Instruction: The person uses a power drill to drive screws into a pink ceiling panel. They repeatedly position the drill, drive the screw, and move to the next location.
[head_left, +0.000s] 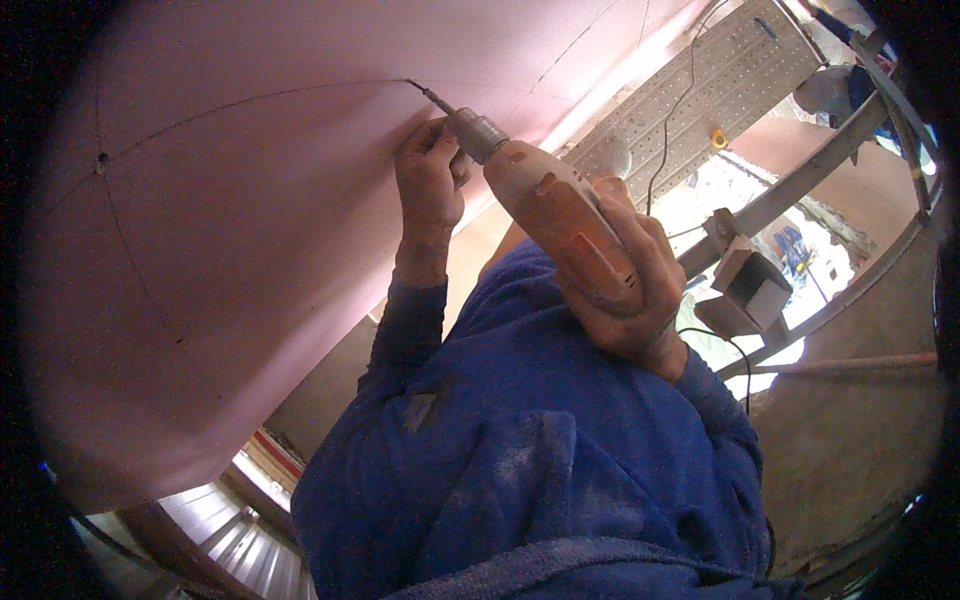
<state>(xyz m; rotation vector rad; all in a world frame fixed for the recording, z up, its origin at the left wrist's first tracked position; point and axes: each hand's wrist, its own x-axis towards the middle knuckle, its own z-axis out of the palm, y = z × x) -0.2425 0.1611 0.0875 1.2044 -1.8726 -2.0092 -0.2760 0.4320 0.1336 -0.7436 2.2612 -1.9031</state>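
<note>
My right hand [640, 270] is wrapped round the body of an orange, dust-covered power drill [560, 215], which is tilted up to the left. From its metal chuck [477, 135] a thin drill bit [430, 95] reaches the pinkish wall panel [250, 170]; its tip meets a dark drawn line there. My left hand [432, 175] is closed right beside the chuck and close to the panel. Its fingers are curled, and whatever they may hold is hidden. A dark hole [102, 163] shows where drawn lines cross at the panel's left.
A perforated metal scaffold platform [690, 100] lies at the upper right, with a black cable and a yellow tape measure [719, 139] on it. Below are curved metal frame bars [815, 165] and an open cardboard box [745, 290]. A cord [745, 365] hangs by my right arm.
</note>
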